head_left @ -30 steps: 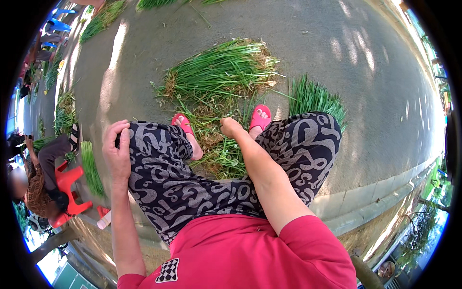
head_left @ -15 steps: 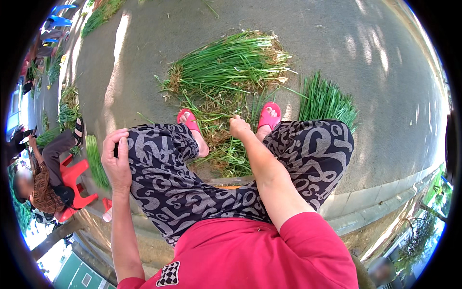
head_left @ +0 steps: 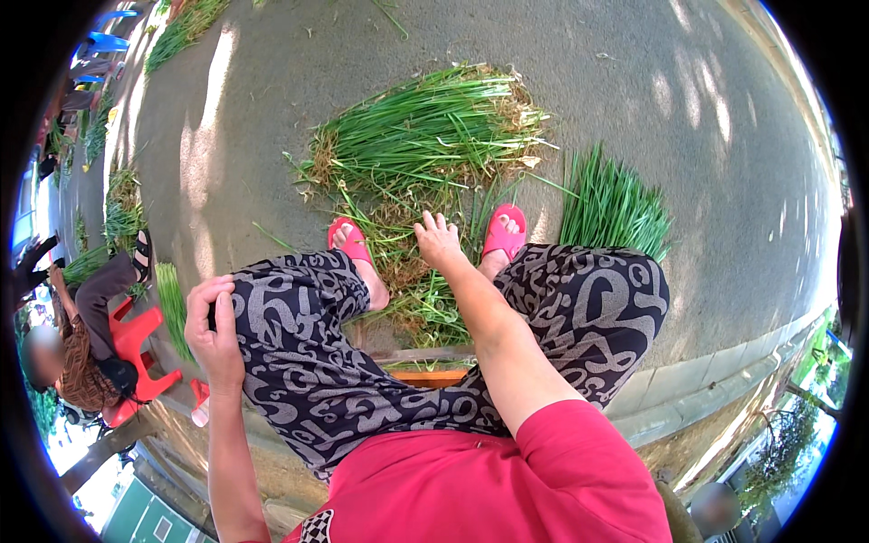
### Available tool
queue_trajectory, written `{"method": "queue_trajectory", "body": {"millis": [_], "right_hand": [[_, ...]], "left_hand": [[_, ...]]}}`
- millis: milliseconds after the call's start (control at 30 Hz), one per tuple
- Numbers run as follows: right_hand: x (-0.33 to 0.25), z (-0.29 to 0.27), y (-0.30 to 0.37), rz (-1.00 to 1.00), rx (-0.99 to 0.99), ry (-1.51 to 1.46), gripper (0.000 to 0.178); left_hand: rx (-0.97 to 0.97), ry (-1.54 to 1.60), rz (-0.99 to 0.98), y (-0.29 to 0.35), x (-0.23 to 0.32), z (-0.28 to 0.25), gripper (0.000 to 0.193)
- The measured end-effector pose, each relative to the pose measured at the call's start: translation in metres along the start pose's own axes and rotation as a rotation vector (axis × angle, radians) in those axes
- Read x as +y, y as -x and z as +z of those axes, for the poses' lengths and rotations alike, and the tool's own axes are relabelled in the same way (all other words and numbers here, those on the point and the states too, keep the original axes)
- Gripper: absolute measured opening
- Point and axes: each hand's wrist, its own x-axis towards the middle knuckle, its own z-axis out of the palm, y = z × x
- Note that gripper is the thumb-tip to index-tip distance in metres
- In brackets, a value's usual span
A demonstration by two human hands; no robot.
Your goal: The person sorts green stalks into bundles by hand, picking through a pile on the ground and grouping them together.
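I have the right hand (head_left: 438, 241) out over the scraps (head_left: 416, 271), a loose litter of green stalks and brown, withered leaves between the two feet. Its fingers are spread wide and I see nothing in its grip; from this angle I cannot tell whether the fingertips touch the litter. The left hand (head_left: 214, 333) rests on the left knee, loosely bent, thumb apart from the fingers, with no stalk in it.

The big heap of green stalks (head_left: 421, 127) lies on the pavement (head_left: 724, 217) just beyond the feet, its stalks running roughly sideways, with brown, dry bits at both ends. A second, tidier green bundle (head_left: 615, 204) lies just past the right knee, apart from the heap.

I see a pink sandal on each foot, one on either side of the scraps, and dark trousers (head_left: 308, 362) with a grey swirling pattern. Off to my left a paler bundle (head_left: 170, 306) lies near a red plastic stool (head_left: 136, 344), where another person (head_left: 86, 366) in a brown patterned top sits.
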Motion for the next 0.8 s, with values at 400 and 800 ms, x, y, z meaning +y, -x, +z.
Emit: {"method": "queue_trajectory", "body": {"millis": [400, 800], "right_hand": [[-0.032, 0.082, 0.057, -0.28, -0.287, 0.072, 0.045], [0.021, 0.003, -0.014, 0.212, 0.43, -0.374, 0.018]], "left_hand": [[-0.008, 0.014, 0.001, -0.005, 0.0, 0.001, 0.009], [0.005, 0.032, -0.03, 0.002, -0.008, -0.003, 0.01]]}}
